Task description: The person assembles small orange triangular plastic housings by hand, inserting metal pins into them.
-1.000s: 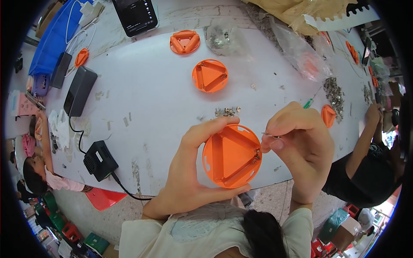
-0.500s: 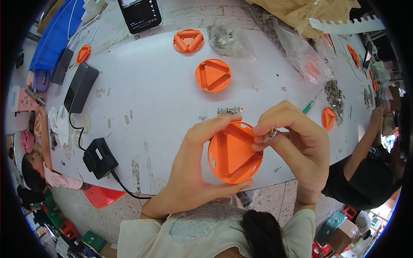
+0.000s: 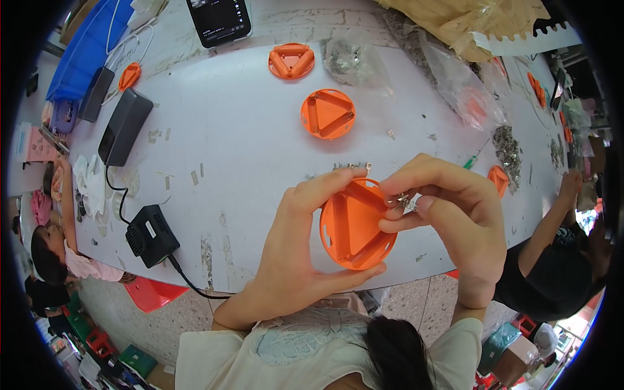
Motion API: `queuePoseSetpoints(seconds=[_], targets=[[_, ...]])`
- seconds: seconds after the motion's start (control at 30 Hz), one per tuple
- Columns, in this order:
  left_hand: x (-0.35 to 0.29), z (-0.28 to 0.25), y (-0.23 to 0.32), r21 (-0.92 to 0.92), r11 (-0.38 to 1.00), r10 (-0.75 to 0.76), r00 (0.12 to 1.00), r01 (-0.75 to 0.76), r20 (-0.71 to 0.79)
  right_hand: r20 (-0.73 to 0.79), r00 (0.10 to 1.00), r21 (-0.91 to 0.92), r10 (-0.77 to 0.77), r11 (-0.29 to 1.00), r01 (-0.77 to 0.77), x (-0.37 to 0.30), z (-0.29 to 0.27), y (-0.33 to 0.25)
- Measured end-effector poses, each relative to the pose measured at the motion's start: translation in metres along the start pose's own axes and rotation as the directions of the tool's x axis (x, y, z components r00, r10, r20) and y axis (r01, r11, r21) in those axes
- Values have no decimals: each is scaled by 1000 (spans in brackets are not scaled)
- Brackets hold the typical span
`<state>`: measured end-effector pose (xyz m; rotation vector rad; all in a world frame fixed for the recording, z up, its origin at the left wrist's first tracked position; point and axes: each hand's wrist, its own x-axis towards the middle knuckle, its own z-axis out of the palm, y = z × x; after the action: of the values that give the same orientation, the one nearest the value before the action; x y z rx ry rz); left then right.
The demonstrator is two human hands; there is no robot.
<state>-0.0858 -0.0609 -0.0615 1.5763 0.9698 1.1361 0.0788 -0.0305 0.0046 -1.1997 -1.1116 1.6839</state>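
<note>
My left hand is closed around the rim of a round orange plastic housing, thumb below and fingers above. Triangular slots run along the inside of this housing, tilted toward me above the table's front edge. At its upper right rim, my right hand pinches a small metal spring contact between thumb and fingers. Whether the contact touches the housing I cannot tell. Behind my left fingertips lie more small metal contacts, partly hidden. A second orange housing, with springs in its corners, rests farther back.
Beyond it are an orange part, a bag of metal pieces and a phone. To the right lie a green screwdriver and a metal heap. A black corded device stands left. People sit at both sides.
My right fingers have shifted on the spring contact and turned it, with the thumb drawn back. The housing has tilted slightly in my left hand. The whole view has shifted a little.
</note>
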Motion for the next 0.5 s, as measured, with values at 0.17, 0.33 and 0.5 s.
queuePoseSetpoints(seconds=[0.17,0.33,0.5], targets=[[-1,1,3,10,1000,-24,1000,24,-13,64,998,-45,16,999,-13,4,-2,-1],[-1,1,1,18,1000,-16,999,17,-32,86,996,-103,3,995,6,2,-3,0],[-1,2,0,-17,1000,-14,999,13,-49,36,997,-115,-72,991,75,-1,-2,2]])
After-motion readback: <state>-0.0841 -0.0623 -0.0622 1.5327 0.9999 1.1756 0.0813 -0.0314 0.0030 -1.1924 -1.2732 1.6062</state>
